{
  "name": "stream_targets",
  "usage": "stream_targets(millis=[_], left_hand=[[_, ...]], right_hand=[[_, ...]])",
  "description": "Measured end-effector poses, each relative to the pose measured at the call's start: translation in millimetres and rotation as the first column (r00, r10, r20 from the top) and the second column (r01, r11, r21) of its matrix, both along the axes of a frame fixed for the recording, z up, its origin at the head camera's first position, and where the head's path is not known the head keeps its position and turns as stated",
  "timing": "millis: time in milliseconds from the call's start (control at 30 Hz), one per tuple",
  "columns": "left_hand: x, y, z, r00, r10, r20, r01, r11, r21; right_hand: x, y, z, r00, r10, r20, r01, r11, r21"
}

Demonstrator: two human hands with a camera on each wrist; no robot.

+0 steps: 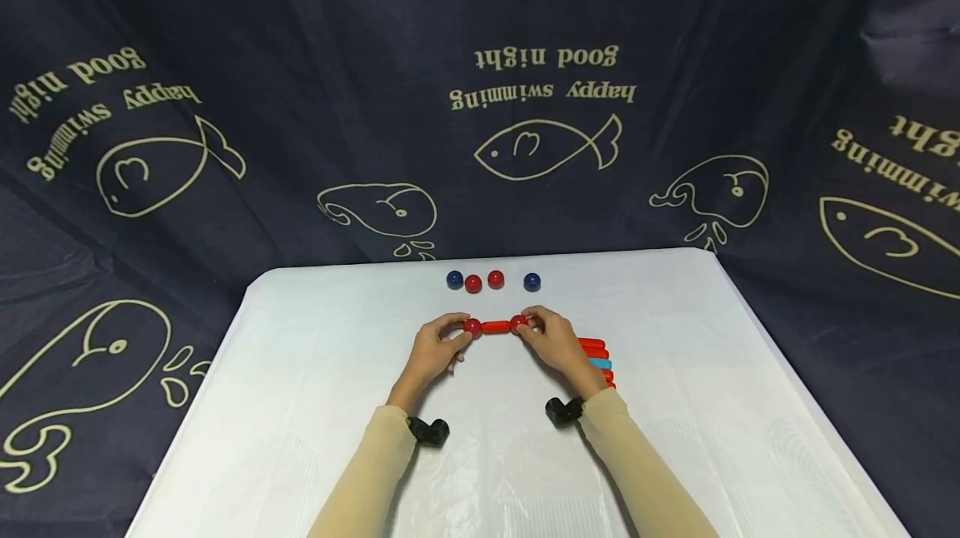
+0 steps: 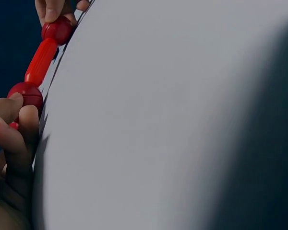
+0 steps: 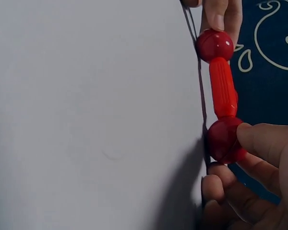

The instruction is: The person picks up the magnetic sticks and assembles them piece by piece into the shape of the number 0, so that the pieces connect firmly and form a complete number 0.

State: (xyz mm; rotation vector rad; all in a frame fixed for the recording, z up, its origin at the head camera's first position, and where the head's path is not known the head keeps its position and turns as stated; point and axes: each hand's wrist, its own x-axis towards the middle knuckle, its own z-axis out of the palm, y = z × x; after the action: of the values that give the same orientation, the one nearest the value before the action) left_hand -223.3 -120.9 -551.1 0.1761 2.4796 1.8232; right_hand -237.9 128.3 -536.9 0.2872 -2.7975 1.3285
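A red stick [image 1: 495, 326] joins two red balls, one at each end, forming a short dumbbell shape above the white table. My left hand [image 1: 438, 345] pinches the left red ball [image 1: 472, 327] between thumb and fingers. At the other end, my right hand [image 1: 553, 342] pinches the right red ball [image 1: 518, 323]. In the right wrist view the ribbed stick [image 3: 223, 88] meets both balls, with the thumb across the nearer ball [image 3: 224, 139]. The left wrist view shows the same piece, its stick [image 2: 40, 62] running between the two hands.
Beyond the hands, a dark blue ball [image 1: 454, 279], two red balls [image 1: 496, 278] and another dark blue ball [image 1: 532, 281] line the table's back. Several red sticks [image 1: 595, 344] and a light blue stick [image 1: 601, 363] lie beside my right wrist, which partly covers them.
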Motion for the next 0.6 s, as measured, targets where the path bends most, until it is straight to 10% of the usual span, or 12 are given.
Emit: stream_targets(millis=[600], left_hand=[[1.4, 0.6, -3.5, 1.000, 0.019, 0.022, -0.018, 0.999, -0.039]], right_hand=[[2.5, 38.8, 45.8, 0.993, 0.118, 0.004, -0.118, 0.989, 0.092]])
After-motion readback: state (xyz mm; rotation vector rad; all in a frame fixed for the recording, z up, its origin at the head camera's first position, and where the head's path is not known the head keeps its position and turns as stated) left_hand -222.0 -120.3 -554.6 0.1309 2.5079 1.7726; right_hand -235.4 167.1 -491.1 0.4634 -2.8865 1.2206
